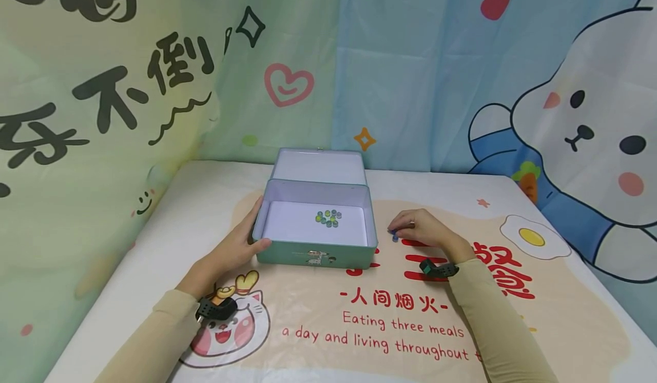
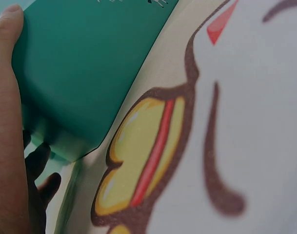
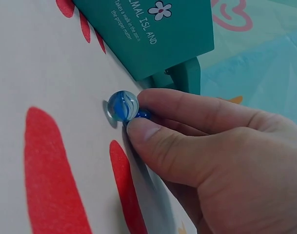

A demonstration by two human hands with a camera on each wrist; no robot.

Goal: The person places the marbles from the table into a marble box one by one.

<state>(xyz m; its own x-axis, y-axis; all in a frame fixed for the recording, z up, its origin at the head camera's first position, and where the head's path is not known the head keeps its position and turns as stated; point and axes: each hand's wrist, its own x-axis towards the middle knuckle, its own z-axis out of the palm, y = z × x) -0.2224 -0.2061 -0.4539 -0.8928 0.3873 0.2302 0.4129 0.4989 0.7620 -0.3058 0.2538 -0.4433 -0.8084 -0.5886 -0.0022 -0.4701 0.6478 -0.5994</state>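
Note:
An open teal tin box stands on the printed mat, its lid tipped back. Several small glass marbles lie clustered on its white floor. My left hand grips the box's left front corner, thumb along the front wall. My right hand rests on the mat just right of the box and pinches a blue swirled marble between thumb and fingertips; the marble sits at the mat's surface. A second, darker blue marble shows behind it under the fingers.
The mat carries red and brown printed characters, a cat drawing and a fried egg picture. Cartoon curtains hang close behind the box and along the left. The table edge runs along the right side.

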